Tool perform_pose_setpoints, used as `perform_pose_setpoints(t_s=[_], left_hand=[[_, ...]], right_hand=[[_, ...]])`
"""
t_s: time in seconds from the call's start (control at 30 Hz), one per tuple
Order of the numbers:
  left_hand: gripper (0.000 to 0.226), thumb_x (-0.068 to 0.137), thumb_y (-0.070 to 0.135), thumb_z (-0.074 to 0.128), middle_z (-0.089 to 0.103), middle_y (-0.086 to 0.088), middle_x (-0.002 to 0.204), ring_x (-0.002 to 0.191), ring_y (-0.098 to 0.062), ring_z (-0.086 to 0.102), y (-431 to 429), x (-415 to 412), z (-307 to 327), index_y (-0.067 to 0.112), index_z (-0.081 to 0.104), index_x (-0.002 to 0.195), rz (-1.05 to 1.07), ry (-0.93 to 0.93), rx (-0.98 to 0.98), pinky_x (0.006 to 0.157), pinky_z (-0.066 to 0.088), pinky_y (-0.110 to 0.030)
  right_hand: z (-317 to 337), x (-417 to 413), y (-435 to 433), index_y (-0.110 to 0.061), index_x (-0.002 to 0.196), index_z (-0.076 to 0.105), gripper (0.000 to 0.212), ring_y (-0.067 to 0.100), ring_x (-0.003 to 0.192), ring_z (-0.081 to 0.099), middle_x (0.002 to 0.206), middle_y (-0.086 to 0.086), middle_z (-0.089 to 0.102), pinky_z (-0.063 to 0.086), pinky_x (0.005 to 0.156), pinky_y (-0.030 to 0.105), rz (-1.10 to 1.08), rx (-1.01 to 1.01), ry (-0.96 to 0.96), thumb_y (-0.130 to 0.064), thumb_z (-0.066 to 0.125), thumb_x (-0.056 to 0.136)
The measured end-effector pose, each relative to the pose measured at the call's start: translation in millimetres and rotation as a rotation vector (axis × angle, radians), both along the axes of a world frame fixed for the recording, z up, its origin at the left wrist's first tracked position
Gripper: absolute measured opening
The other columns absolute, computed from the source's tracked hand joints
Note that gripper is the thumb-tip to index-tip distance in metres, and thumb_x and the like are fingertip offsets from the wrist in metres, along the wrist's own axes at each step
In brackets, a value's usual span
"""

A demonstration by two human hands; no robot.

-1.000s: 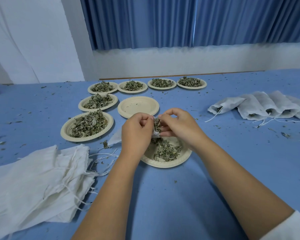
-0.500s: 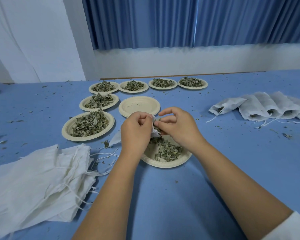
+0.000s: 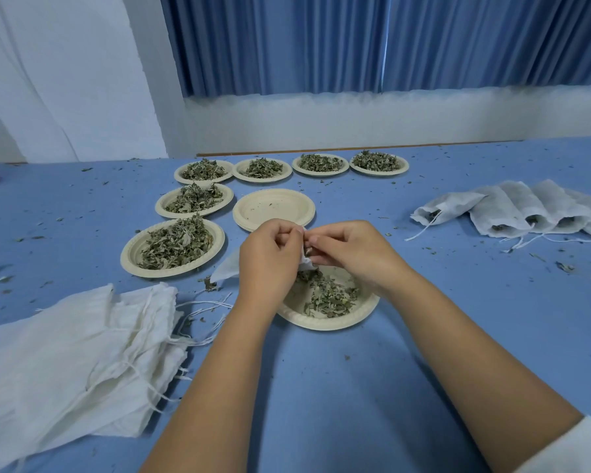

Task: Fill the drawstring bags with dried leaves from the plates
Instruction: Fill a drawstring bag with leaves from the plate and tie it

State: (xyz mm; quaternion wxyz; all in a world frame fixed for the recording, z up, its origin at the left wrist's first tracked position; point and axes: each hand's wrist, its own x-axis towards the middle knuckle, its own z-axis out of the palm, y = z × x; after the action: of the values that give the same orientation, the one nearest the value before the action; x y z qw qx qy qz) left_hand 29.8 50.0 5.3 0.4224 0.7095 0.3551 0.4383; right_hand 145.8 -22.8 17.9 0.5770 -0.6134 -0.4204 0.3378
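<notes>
- Left hand (image 3: 270, 257) is curling its fingers round the mouth of a white drawstring bag (image 3: 305, 265), gripping it just above the near plate (image 3: 325, 324).
- Right hand (image 3: 352, 254) is pinching the same bag's rim from the other side, fingers bent.
- Dried leaves (image 3: 328, 297) are lying loose on that plate, under both hands.
- Empty bags (image 3: 75, 363) are lying heaped at the left, and filled bags (image 3: 512, 209) are lying well apart at the right.
- An empty plate (image 3: 273, 206) is sitting just beyond the hands.
</notes>
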Motion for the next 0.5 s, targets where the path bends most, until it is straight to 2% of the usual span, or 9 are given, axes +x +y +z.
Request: perform_pose_setpoints(t_s=[0.07,0.1,0.2,0.27,0.3,0.37,0.43,0.5], left_hand=[[0.016,0.092,0.017,0.061,0.063,0.008,0.064,0.066,-0.010,0.060,1.2,-2.1,1.2,0.025,0.069,0.080,0.005,-0.047,-0.055,0.069,0.057,-0.036],[0.017,0.092,0.017,0.061,0.064,0.008,0.064,0.066,-0.011,0.061,1.2,-2.7,1.7,0.025,0.069,0.079,-0.002,-0.065,-0.073,0.069,0.057,-0.036],[0.020,0.092,0.016,0.060,0.060,0.011,0.058,0.055,-0.003,0.053,-1.5,-1.6,3.6,0.026,0.068,0.077,-0.023,-0.072,-0.054,0.058,0.047,-0.020],[0.017,0.093,0.017,0.060,0.059,0.007,0.061,0.056,-0.005,0.052,-2.4,-0.4,4.7,0.022,0.068,0.080,-0.036,-0.086,-0.065,0.059,0.045,-0.021],[0.015,0.094,0.018,0.060,0.059,0.004,0.062,0.058,-0.008,0.052,-2.7,-0.4,5.2,0.020,0.069,0.081,-0.046,-0.098,-0.079,0.061,0.047,-0.024],[0.014,0.094,0.017,0.060,0.059,0.000,0.065,0.062,-0.011,0.053,-3.5,-1.5,6.0,0.017,0.069,0.084,-0.071,-0.118,-0.098,0.067,0.051,-0.030],[0.014,0.094,0.017,0.060,0.059,0.001,0.066,0.064,-0.010,0.054,-4.1,-2.7,7.0,0.016,0.069,0.085,-0.080,-0.121,-0.094,0.069,0.052,-0.032],[0.014,0.094,0.017,0.060,0.061,0.005,0.066,0.064,-0.007,0.057,-5.5,-3.4,8.7,0.017,0.069,0.084,-0.081,-0.134,-0.093,0.069,0.054,-0.028]], right_hand=[[1.3,1.7,-1.7,-0.010,0.098,0.072,0.015,0.010,0.076,0.071,0.088,0.007,0.076,0.056,0.070,0.016,0.058,0.007,0.067,0.001,0.065,0.089],[1.3,1.9,-2.2,-0.010,0.095,0.072,0.016,0.011,0.076,0.071,0.085,0.005,0.076,0.055,0.069,0.016,0.055,0.019,0.056,0.002,0.069,0.086],[-0.5,0.3,-0.5,-0.017,0.085,0.069,0.020,0.009,0.070,0.066,0.080,0.000,0.072,0.052,0.064,0.017,-0.094,0.031,-0.078,-0.004,0.081,0.076],[-3.5,1.7,2.3,-0.023,0.088,0.064,0.025,0.008,0.072,0.060,0.088,-0.003,0.064,0.048,0.063,0.020,-0.205,-0.027,-0.176,-0.016,0.084,0.074],[-4.1,2.4,3.2,-0.024,0.092,0.063,0.028,0.011,0.077,0.061,0.093,-0.003,0.063,0.048,0.066,0.022,-0.208,-0.070,-0.166,-0.021,0.084,0.074],[-5.2,3.7,3.5,-0.024,0.100,0.063,0.029,0.014,0.075,0.065,0.096,-0.001,0.067,0.052,0.071,0.027,-0.132,-0.161,-0.024,-0.027,0.081,0.078],[-4.7,3.4,2.5,-0.019,0.100,0.067,0.021,0.010,0.067,0.068,0.085,-0.002,0.072,0.054,0.068,0.021,-0.030,-0.196,0.139,-0.025,0.077,0.083],[-5.6,2.2,2.6,-0.013,0.095,0.070,0.010,0.008,0.065,0.070,0.076,-0.001,0.074,0.053,0.060,0.014,0.014,-0.172,0.170,-0.018,0.072,0.087]])
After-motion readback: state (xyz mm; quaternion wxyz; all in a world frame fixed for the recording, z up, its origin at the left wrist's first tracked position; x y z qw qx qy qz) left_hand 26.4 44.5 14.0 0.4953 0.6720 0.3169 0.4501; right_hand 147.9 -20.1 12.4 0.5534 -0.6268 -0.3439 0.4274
